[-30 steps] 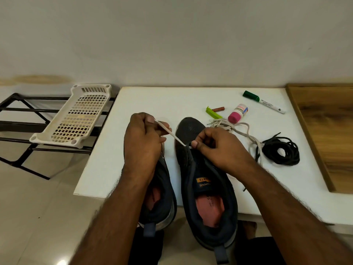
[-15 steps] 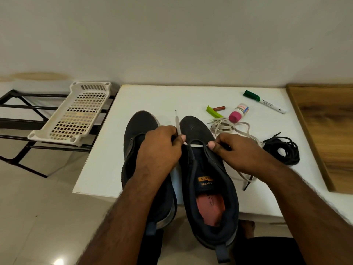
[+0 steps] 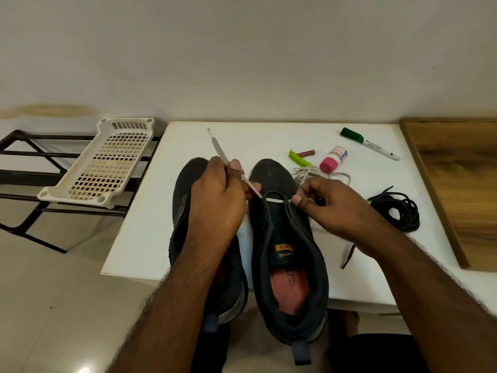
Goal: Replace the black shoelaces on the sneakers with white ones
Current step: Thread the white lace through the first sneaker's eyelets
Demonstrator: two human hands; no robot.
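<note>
Head view: white lace (image 3: 274, 200) spans the right sneaker's (image 3: 290, 254) front eyelets — left hand (image 3: 215, 208) pinches its raised end, right hand (image 3: 330, 208) pinches the other side.

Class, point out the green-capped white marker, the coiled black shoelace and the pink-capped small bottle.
Green-capped white marker (image 3: 369, 143): head view, barrel middle.
Coiled black shoelace (image 3: 395, 211): head view, coil's loops.
Pink-capped small bottle (image 3: 333, 159): head view, body.
</note>
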